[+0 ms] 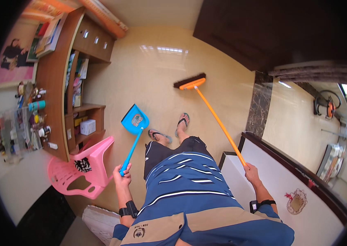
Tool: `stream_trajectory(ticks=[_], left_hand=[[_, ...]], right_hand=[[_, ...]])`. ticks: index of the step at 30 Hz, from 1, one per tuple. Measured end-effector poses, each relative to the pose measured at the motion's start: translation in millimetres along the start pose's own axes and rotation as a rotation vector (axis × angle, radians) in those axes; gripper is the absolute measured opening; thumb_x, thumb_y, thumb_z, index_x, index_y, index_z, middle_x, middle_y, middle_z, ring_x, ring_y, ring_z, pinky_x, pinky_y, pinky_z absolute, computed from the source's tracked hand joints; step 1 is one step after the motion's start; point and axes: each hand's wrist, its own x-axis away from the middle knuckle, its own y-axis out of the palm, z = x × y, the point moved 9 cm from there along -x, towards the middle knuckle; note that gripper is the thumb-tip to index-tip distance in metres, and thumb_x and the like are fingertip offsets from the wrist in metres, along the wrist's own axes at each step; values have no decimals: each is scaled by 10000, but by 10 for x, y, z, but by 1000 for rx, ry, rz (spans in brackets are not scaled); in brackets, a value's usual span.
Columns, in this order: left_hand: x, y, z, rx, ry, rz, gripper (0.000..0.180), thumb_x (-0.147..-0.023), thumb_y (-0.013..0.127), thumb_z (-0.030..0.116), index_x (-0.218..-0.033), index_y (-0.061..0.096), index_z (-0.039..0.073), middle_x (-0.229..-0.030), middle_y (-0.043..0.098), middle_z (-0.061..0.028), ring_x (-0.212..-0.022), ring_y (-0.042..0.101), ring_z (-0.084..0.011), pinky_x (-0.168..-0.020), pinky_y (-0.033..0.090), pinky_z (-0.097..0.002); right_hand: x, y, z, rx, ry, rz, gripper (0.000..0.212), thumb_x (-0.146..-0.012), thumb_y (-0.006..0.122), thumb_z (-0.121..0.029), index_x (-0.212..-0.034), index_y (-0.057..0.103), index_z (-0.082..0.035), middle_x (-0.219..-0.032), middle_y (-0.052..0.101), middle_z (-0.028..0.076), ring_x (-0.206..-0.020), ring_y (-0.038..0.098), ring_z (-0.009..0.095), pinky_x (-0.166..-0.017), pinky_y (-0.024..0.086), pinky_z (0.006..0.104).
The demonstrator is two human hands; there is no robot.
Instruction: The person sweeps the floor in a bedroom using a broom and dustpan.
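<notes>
My left hand [122, 174] is wrapped round the end of the handle of a blue long-handled dustpan [126, 123]. The pan hangs or rests near the floor, left of my feet; whether it touches I cannot tell. A round patterned patch shows on the pan. My right hand [252, 173] grips the upper end of the orange pole of a broom [217, 119]. The broom's orange head with dark bristles is farther out, ahead of my feet and right of the middle. Broom and dustpan are well apart. Both of my wrists carry dark straps.
A pink plastic chair [95, 162] stands close by my left hand, before a wooden desk [58, 82] with shelves and clutter. A low white wall with a dark ledge [296, 172] runs along my right. Dark wooden furniture [231, 37] stands ahead right, over the beige tiled floor [148, 65].
</notes>
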Motion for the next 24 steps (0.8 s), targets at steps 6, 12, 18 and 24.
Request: stream_trajectory(ticks=[6, 12, 18, 24], left_hand=[[24, 235, 134, -45, -71, -53, 327, -890, 468, 252, -1064, 495, -24, -1027, 628, -288, -425, 452, -64, -330, 316, -166], [19, 468, 547, -221, -65, -89, 376, -897, 459, 266, -1120, 487, -35, -1012, 632, -285, -421, 459, -65, -336, 332, -164], [-196, 608, 912, -206, -71, -117, 363, -919, 405, 227, -1166, 474, -29, -1004, 634, -281, -426, 478, -69, -325, 339, -165], [-625, 875, 1227, -324, -69, -164, 299, -904, 427, 213, -1084, 492, -17, -951, 647, -262, -426, 485, -76, -326, 349, -169]], right_hand=[[-1418, 180, -1239, -87, -160, 103, 345, -946, 370, -327, -1014, 558, -46, -843, 628, 219, -817, 612, 410, -708, 462, 507], [-1951, 319, -1876, -271, 162, -14, 337, -935, 360, -307, -920, 569, -43, -627, 593, 141, -502, 582, 281, -518, 464, 433], [-683, 1202, -767, -112, 276, 39, 391, -924, 382, -336, -936, 609, -17, -843, 644, 216, -782, 622, 381, -689, 463, 485], [1090, 1477, -596, -165, 372, 28, 332, -923, 423, -310, -929, 589, -22, -757, 620, 199, -701, 614, 368, -633, 474, 451]])
